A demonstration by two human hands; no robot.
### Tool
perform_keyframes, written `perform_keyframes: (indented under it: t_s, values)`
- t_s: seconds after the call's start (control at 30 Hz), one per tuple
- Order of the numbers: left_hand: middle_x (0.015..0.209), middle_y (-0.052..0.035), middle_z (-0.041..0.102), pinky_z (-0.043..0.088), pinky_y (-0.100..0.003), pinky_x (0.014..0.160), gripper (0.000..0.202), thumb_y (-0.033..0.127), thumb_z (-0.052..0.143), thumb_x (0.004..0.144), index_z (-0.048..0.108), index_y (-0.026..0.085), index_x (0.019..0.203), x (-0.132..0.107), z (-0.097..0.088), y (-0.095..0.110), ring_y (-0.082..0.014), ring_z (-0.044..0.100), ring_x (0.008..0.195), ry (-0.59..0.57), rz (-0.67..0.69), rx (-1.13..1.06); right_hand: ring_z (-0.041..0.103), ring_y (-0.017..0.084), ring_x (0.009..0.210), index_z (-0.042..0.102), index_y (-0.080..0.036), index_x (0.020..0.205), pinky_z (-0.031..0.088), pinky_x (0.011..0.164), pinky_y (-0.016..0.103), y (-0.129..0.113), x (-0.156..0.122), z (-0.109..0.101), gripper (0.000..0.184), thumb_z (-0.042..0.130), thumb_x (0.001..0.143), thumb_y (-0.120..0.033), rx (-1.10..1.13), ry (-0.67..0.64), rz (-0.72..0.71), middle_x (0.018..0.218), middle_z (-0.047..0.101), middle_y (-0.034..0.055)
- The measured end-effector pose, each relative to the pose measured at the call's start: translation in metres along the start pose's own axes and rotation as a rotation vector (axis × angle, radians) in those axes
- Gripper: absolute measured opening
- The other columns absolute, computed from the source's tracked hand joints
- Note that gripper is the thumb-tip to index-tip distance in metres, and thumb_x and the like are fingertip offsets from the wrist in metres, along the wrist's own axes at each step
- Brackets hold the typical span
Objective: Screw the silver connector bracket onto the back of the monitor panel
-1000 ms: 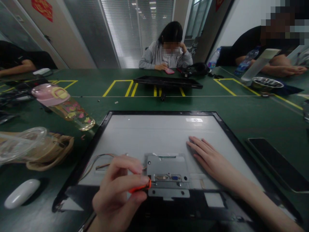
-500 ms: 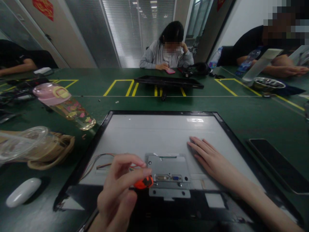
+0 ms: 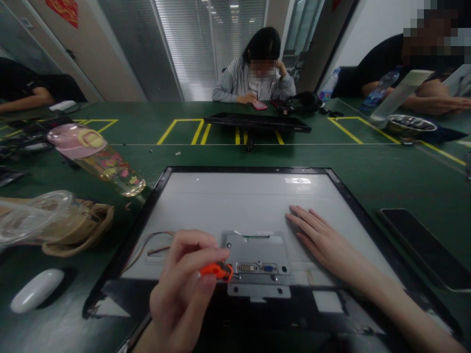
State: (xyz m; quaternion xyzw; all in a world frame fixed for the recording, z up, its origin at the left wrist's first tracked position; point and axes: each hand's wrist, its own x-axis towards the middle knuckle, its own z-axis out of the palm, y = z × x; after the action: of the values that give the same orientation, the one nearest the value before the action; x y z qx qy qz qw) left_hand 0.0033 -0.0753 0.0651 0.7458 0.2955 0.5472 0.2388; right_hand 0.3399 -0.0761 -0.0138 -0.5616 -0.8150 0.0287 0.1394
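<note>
At lower centre, our left hand grasps an orange screwdriver beside the bracket, apparently mid-screwing; our right hand lies flat on the panel. Next calls for steady pressure.

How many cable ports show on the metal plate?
2: a white port and, to its right, a blue port, both on the near side of the metal plate. The left hand and its screwdriver overlap the left edge, where another could be hidden.

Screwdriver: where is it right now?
Head view, low, just left of centre: the screwdriver is in the left hand, by the lower left of the metal plate.
</note>
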Motion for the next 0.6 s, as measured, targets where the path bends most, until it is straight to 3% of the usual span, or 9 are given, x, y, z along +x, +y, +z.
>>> perform_keyframes:
  t_s: [0.13, 0.3, 0.47, 0.6]
  values:
    - [0.097, -0.0075, 0.06, 0.056, -0.03, 0.072, 0.034, 0.017, 0.036, 0.104, 0.067, 0.022, 0.119, -0.0007, 0.0017, -0.0025, -0.0186, 0.061, 0.091, -0.024, -0.008, -0.044, 0.048, 0.026, 0.143, 0.052, -0.023, 0.147, 0.037, 0.121, 0.051, 0.0001, 0.0005, -0.0004, 0.045, 0.04, 0.104, -0.032, -0.003, -0.004, 0.007, 0.156, 0.051, 0.0091]
    - [0.097, -0.0055, 0.055, 0.056, -0.032, 0.075, 0.019, 0.033, 0.054, 0.102, 0.07, 0.023, 0.104, -0.0013, 0.0057, -0.0065, -0.0185, 0.057, 0.091, 0.013, 0.076, -0.069, 0.047, 0.026, 0.144, 0.053, -0.022, 0.146, 0.037, 0.121, 0.051, 0.0001, 0.0003, -0.0002, 0.045, 0.041, 0.104, -0.031, -0.014, 0.01, -0.003, 0.156, 0.051, 0.01]
    - [0.095, -0.0069, 0.062, 0.058, -0.032, 0.074, 0.027, 0.018, 0.044, 0.103, 0.066, 0.022, 0.118, -0.0027, 0.0034, -0.002, -0.0184, 0.062, 0.09, 0.009, 0.008, -0.039, 0.048, 0.026, 0.143, 0.051, -0.025, 0.147, 0.037, 0.121, 0.051, -0.0003, 0.0003, -0.0003, 0.045, 0.042, 0.104, -0.031, -0.013, 0.013, -0.006, 0.155, 0.051, 0.0091]
    - [0.098, -0.0083, 0.068, 0.059, -0.034, 0.076, 0.03, 0.014, 0.038, 0.103, 0.065, 0.021, 0.115, -0.0023, 0.0031, -0.0013, -0.0197, 0.065, 0.093, 0.016, -0.01, -0.048, 0.048, 0.026, 0.143, 0.051, -0.024, 0.147, 0.037, 0.121, 0.051, 0.0006, 0.0003, 0.0002, 0.045, 0.042, 0.103, -0.029, -0.021, 0.004, -0.011, 0.156, 0.051, 0.0094]
